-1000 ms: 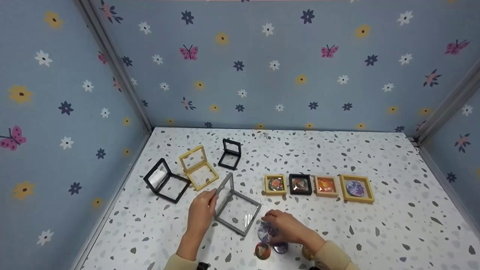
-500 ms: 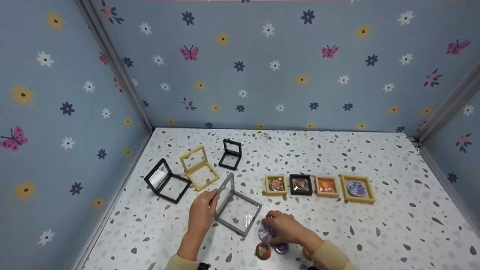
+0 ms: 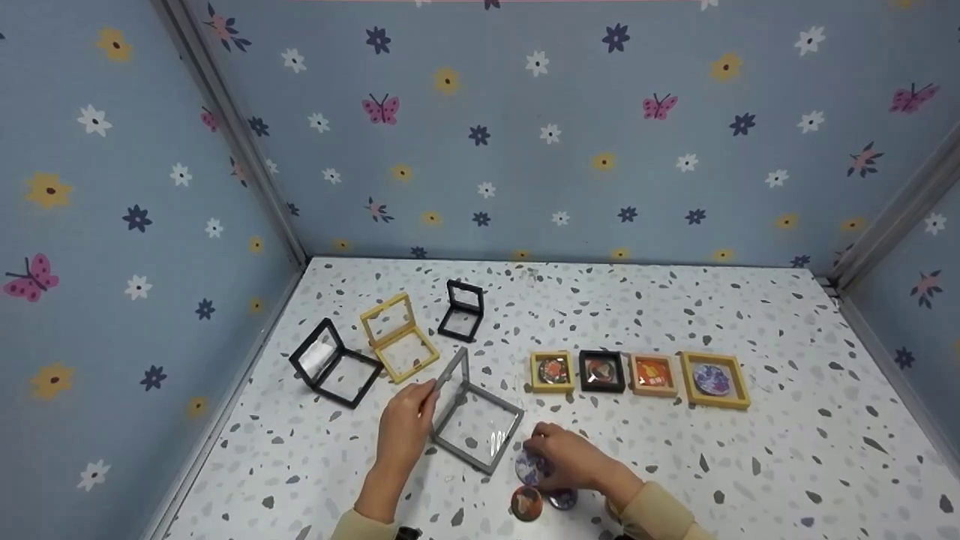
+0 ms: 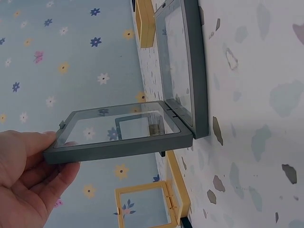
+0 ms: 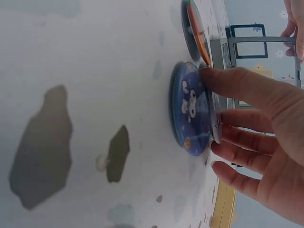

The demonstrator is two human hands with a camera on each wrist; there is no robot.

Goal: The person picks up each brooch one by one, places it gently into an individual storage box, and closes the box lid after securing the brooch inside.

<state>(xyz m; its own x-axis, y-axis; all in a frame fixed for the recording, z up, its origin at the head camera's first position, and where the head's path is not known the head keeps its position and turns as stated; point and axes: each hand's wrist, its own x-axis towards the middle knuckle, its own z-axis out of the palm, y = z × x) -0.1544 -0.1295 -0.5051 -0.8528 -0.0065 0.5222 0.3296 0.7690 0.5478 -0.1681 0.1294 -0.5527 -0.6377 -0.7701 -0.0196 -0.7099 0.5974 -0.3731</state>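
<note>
My left hand [image 3: 405, 424] pinches the upper edge of the raised lid of a grey hinged display frame [image 3: 463, 454]. In the left wrist view, thumb and fingers grip that clear-windowed lid [image 4: 118, 146]. My right hand [image 3: 574, 459] holds a large purple-and-white round button badge [image 3: 529, 468] by its edges, low over the table beside the frame. A smaller dark-blue badge with a cartoon figure [image 5: 190, 109] lies right by the thumb. Next to them is a red-orange badge [image 3: 526, 503]. My right hand partly hides the large badge.
Three more frames stand open at the left: black [image 3: 345, 400], yellow [image 3: 409, 370] and small black [image 3: 456, 334]. To the right, several frames with badges form a row, from a yellow one [image 3: 552, 388] to a larger yellow one [image 3: 720, 402]. Another badge [image 3: 612, 510] is partly under the right wrist.
My right hand has shifted very slightly at the badge. The left hand stays on the grey lid, and the frames have not moved.
</note>
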